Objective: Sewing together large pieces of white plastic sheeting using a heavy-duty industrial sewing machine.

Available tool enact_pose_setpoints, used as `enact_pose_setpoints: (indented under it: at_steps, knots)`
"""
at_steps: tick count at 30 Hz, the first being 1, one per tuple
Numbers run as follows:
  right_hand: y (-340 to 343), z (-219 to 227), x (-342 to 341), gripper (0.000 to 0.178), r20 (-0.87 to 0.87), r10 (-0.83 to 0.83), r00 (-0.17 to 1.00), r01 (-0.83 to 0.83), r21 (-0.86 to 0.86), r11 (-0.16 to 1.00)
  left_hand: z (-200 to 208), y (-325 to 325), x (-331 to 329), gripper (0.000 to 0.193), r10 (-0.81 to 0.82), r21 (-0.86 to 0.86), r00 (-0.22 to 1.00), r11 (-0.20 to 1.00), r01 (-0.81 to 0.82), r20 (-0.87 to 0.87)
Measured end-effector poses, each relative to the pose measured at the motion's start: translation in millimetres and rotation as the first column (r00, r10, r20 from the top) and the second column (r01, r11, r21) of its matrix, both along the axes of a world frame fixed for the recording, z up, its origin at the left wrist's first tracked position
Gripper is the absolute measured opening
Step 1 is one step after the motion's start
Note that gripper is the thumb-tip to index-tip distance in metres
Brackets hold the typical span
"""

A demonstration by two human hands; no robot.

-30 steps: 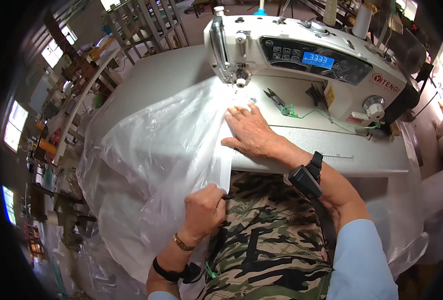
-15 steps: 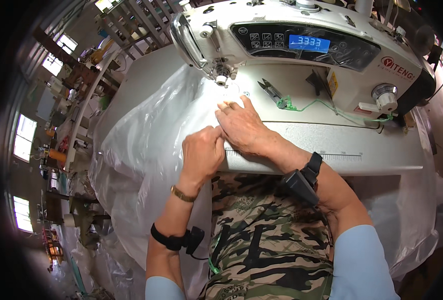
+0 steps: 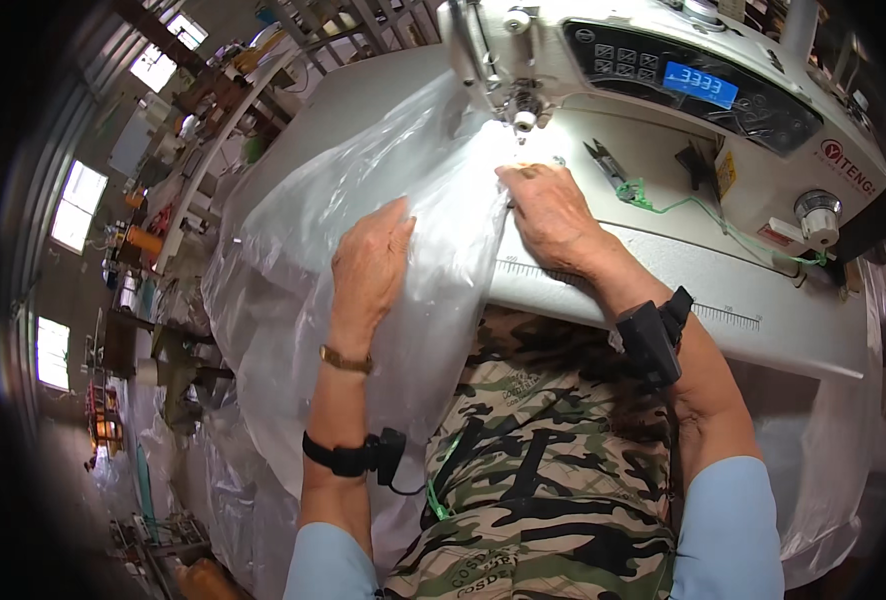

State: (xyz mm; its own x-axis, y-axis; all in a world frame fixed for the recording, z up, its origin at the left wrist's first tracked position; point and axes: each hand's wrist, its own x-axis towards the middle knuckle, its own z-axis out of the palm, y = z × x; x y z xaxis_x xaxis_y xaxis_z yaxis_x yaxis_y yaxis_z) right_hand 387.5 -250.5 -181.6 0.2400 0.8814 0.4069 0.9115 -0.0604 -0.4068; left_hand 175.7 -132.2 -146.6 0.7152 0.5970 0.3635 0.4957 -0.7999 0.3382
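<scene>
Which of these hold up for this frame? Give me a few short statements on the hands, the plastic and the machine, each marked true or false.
1. The left hand is over the translucent plastic sheet. True.
2. The right hand is gripping the snips. False: the right hand is at the sheet's edge, and the snips lie apart from it.
3. The display on the sewing machine is lit blue. True.
4. A tangle of red thread lies by the snips. False: the thread is green.
5. The cloth over the person's lap is plain white. False: the lap cloth has a camouflage pattern.
</scene>
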Motion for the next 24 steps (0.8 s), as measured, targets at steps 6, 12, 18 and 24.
enact_pose_setpoints:
  at_steps: [6, 12, 18, 24]
  knots:
    - [-21, -8, -43, 0.032, -0.154, 0.026, 0.988, 0.039, 0.405, 0.913, -61, 81, -36, 0.044, -0.006, 0.138, 1.000, 0.990, 0.007, -0.009]
    - [-83, -69, -133, 0.022, -0.685, 0.179, 0.706, 0.094, 0.342, 0.935, -61, 89, -36, 0.047, -0.043, 0.091, 0.999, 0.995, 0.041, 0.015]
    - [-56, -130, -196, 0.020, -0.888, 0.142, 0.437, -0.224, 0.045, 0.974, -66, 89, -34, 0.049, -0.043, 0.069, 0.999, 0.997, 0.042, 0.016]
    - [-68, -87, -199, 0.023, -0.933, 0.296, 0.206, -0.606, 0.116, 0.787, -65, 91, -38, 0.049, -0.039, 0.079, 0.999, 0.996, 0.038, 0.013]
